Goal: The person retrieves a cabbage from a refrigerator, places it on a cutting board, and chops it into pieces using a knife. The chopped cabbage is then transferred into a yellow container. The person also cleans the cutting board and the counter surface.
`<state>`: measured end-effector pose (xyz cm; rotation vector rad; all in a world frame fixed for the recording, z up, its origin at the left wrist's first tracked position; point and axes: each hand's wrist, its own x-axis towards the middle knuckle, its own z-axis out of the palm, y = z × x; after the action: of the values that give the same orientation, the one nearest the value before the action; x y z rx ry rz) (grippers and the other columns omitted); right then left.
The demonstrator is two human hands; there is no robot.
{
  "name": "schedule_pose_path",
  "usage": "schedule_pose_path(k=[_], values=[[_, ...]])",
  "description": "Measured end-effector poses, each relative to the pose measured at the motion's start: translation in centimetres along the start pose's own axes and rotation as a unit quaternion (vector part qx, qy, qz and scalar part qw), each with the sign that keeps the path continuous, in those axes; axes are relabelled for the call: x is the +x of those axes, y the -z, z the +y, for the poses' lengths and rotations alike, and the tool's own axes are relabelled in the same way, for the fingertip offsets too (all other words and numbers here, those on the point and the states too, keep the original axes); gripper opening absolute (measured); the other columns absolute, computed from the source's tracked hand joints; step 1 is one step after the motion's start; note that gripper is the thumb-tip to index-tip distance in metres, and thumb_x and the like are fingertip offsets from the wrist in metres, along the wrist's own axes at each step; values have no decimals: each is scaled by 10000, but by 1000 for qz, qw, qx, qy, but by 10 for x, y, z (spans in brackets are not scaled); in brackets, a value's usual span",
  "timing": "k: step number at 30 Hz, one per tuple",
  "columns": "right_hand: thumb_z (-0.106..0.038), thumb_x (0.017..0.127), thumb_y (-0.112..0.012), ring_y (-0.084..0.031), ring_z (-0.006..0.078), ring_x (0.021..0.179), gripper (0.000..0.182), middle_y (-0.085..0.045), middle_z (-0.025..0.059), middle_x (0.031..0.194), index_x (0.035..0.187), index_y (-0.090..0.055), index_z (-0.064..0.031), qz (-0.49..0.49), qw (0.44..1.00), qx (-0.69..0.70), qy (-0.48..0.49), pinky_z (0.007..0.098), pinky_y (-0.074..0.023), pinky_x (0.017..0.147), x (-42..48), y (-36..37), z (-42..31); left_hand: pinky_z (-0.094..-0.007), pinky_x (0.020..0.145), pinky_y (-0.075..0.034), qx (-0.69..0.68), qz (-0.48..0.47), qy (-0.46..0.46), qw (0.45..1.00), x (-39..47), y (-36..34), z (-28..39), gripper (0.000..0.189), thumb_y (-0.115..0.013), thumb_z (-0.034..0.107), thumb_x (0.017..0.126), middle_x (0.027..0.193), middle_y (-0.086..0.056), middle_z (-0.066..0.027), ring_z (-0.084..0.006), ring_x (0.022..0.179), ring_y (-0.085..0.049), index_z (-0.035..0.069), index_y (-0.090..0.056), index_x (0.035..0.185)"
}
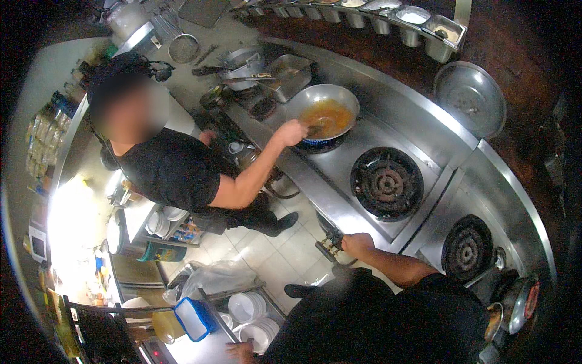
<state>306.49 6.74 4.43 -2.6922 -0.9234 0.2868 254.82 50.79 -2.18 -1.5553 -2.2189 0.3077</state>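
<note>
Neither of my hands is in view; before me lies a kitchen with two people in black. At the left, a person (pixel 168 168) wearing a dark cap reaches over a wok (pixel 348 98). This person's hand (pixel 291 132) grips what looks like a dark utensil over orange-brown food (pixel 329 116), with a blue flame under the wok. At the bottom, another person (pixel 386 323), apparently in a cap, leans forward. One hand (pixel 357 245) of this co-worker is at the gas valves (pixel 334 239) on the stove front; the other (pixel 241 350) rests by stacked white plates (pixel 254 336).
Two unlit burners (pixel 387 184) (pixel 467 248) sit in the steel stove (pixel 427 164). A large metal lid or bowl (pixel 470 100) stands behind it. Metal food pans (pixel 443 38) line the top. A blue-rimmed container (pixel 193 319) is at the lower left, near a plastic bag (pixel 218 280).
</note>
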Motion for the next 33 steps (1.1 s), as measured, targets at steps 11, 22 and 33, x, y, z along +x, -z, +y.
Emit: schedule_pose_path(k=[11,22,33], values=[[-251,855,-585,-709,308,684,211,-693,101,757,765,-695,-94,32,999,-12,4,507,-545,563,0,-6,5,-700,1167,-241,8,-143,-132,981,9,25,-17,1538,-879,692,530,1678,-114,-233,-464,1532,-151,147,44,1632],[-234,858,-581,-717,300,660,197,-694,81,708,768,-698,-104,0,996,-67,58,508,-551,518,4,3,6,-705,1173,-224,18,-170,-118,978,10,22,-13,1541,-890,672,537,1692,-25,-218,-463,1544,-76,161,69,1629],[-352,903,-577,-693,392,654,326,-691,187,691,791,-699,-71,6,998,50,-34,555,-542,644,7,8,2,-704,1178,-195,4,-190,-129,973,8,39,-12,1513,-859,693,579,1682,12,-247,-506,1529,-39,115,72,1623]])
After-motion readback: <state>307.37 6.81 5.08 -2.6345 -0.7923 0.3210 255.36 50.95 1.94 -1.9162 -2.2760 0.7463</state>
